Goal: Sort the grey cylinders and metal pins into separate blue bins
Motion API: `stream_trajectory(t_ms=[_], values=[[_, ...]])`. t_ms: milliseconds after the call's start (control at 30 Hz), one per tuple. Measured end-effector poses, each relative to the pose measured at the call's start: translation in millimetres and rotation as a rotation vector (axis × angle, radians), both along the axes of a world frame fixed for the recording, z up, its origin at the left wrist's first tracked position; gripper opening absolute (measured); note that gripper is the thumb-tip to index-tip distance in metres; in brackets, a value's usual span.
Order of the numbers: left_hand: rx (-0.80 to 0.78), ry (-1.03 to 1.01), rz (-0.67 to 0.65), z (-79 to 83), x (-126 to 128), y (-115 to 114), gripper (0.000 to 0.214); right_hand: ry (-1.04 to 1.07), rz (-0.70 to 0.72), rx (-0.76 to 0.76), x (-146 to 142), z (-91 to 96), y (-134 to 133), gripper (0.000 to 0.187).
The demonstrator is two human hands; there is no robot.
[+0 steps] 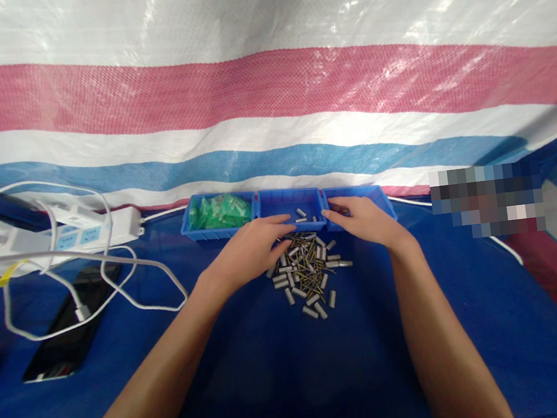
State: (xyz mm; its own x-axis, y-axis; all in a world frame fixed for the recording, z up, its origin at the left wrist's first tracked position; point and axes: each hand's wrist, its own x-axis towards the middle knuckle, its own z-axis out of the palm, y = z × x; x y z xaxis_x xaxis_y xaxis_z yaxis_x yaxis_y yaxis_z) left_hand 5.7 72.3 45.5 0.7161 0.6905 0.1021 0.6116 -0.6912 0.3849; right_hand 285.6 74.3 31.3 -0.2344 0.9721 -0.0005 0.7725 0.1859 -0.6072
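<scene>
My left hand [262, 243] is open, its fingers apart, over the front edge of the middle blue bin [290, 197] and the upper left of a loose pile. Small silver cylinders [310, 312] and thin brass-coloured screws or pins [307, 264] make up that pile. A few cylinders [301, 213] lie inside the middle bin. My right hand [368, 220] reaches over the front of the right blue bin [375, 196], thumb and forefinger apart. Its other fingers are in shadow, and I see nothing held. Green plastic packets [221, 211] fill the left blue bin [211, 234].
At the left, white power strips [85, 236] and looping white cables [144, 309] lie around a dark phone [67, 340]. A striped plastic sheet [265, 90] hangs behind the bins. Blue covering [288, 382] lies under everything. A blurred patch [489, 202] sits at the right.
</scene>
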Motion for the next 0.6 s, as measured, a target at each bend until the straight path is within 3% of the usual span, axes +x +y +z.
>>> stream_trajectory(t_ms=[100,200,333,467,600], values=[[0.006,-0.036,0.029,5.5,-1.3,0.2,0.027,-0.012,0.001,0.009,-0.9,0.8,0.4,0.034],[-0.053,0.118,0.03,8.2,2.3,-3.9,0.026,-0.014,0.002,0.003,1.2,2.4,-0.5,0.034],[-0.049,0.333,0.134,-0.2,10.3,-9.7,0.026,-0.033,-0.041,0.007,3.7,7.0,-5.1,0.038],[0.0,0.434,0.173,-10.6,14.6,-11.4,0.025,-0.027,-0.09,0.054,-4.8,21.6,-15.2,0.042],[0.004,0.408,0.18,-14.1,15.1,-10.8,0.025,0.108,-0.01,0.06,-21.5,40.4,-27.4,0.04]])
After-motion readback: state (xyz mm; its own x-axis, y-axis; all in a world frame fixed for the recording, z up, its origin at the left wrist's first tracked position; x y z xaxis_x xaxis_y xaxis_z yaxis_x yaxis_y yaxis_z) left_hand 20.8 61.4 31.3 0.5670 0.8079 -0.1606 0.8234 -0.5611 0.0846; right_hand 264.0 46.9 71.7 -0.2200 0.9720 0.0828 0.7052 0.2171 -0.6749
